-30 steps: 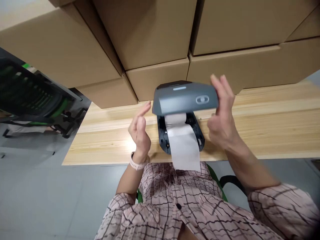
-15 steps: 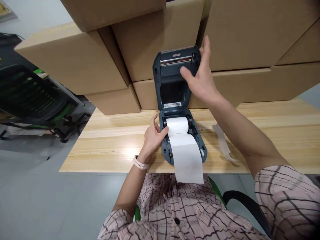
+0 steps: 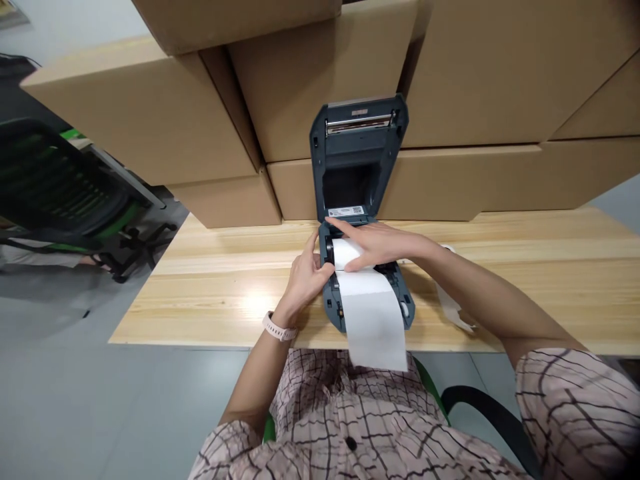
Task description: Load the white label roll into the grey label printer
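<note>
A dark grey label printer [image 3: 327, 303] stands on the wooden table, its lid [image 3: 320, 160] raised and tilted back. Inside sits a white paper label roll [image 3: 344, 253], whose loose strip [image 3: 377, 327] runs forward past the table edge. My left hand [image 3: 307, 273] grips the printer's left side, thumb over the rim beside the roll's left end, fingers outside. Stretched across the top of the roll is my right hand [image 3: 377, 241], its thumb on the front of the roll and its index finger reaching toward the lid hinge. It hides the roll's right end.
Stacked cardboard boxes [image 3: 320, 80] line the back of the wooden table [image 3: 210, 293], right behind the lid. A torn paper strip [image 3: 453, 310] lies right of the printer, partly under my right forearm. An office chair [image 3: 65, 193] stands on the floor at left.
My right hand has come down from the raised lid onto the label roll. The lid stays up without it. My left hand keeps its place at the printer's left side.
</note>
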`<state>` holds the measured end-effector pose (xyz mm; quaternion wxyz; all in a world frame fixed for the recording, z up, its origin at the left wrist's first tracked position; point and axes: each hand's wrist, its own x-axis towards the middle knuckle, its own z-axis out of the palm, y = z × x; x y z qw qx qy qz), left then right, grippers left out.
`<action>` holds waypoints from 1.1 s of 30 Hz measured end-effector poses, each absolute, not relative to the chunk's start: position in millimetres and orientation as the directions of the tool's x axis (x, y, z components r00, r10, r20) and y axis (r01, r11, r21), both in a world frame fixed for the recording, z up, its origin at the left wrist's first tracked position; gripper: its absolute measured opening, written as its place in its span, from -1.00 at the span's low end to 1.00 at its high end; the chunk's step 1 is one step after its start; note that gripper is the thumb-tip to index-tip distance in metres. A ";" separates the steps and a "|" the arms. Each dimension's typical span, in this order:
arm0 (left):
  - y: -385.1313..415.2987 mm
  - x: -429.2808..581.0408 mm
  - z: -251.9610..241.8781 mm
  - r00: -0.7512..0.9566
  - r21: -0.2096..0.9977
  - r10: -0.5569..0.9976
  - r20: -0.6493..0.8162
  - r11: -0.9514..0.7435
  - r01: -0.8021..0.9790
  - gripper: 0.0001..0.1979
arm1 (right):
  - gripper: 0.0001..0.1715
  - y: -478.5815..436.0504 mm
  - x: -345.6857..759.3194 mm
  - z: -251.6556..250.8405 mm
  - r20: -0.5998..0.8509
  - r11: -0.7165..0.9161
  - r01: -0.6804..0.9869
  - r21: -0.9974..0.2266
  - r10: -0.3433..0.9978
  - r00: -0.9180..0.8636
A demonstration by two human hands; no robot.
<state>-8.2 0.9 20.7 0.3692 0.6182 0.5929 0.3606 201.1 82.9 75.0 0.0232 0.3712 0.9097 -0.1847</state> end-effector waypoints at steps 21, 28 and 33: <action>1.9 -10.6 13.3 0.041 0.934 0.998 0.038 -0.050 0.354 0.01 | 0.57 127.5 335.2 42.5 0.168 0.314 0.576 -0.754 0.941 -0.293; 2.4 -12.2 9.5 0.033 0.949 0.998 0.044 -0.052 0.312 -0.02 | 0.29 119.8 349.3 12.0 0.097 0.194 0.344 -0.919 0.955 -0.281; 5.0 -13.0 7.2 0.028 0.965 0.998 0.049 -0.055 0.256 -0.01 | -0.24 79.7 402.1 3.7 -0.035 0.037 0.215 -0.976 0.946 -0.323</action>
